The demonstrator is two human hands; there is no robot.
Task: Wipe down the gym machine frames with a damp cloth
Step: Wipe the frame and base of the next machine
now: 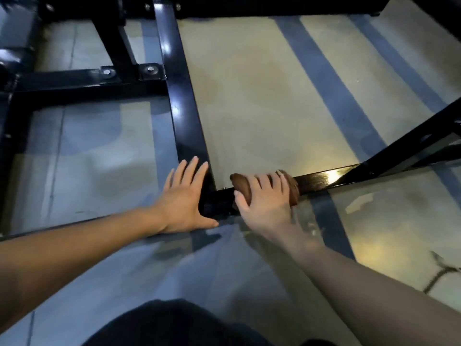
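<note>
Nearest us lay a dark clothed shape (174,323), probably our knee, at the bottom edge of the view, and above it our two bare forearms reached forward and down toward the floor (262,101). Our left hand (183,198) lay flat with its palm down, its fingers (192,168) straight and spread apart, their tips resting on the long black frame bar (178,91) near the corner where it met the lower crossbar (321,179); the thumb stretched out toward the right along the floor just below that corner. Our right hand (264,198) sat on the crossbar just beside the corner, its fingers (260,183) curled over a brown cloth (243,187) and pressing it against the top of the bar. The cloth was bunched up, showing to the left of the fingers and again past the little finger on the right, so it wrapped over the bar beneath our palm. To the right of the cloth the crossbar was glossy and caught a bright glare. A diagonal black brace (409,143) rose from it toward the right edge. Farther up on the left, bolted brackets (129,72) joined more black frame tubes. The floor was pale with broad grey stripes.
</note>
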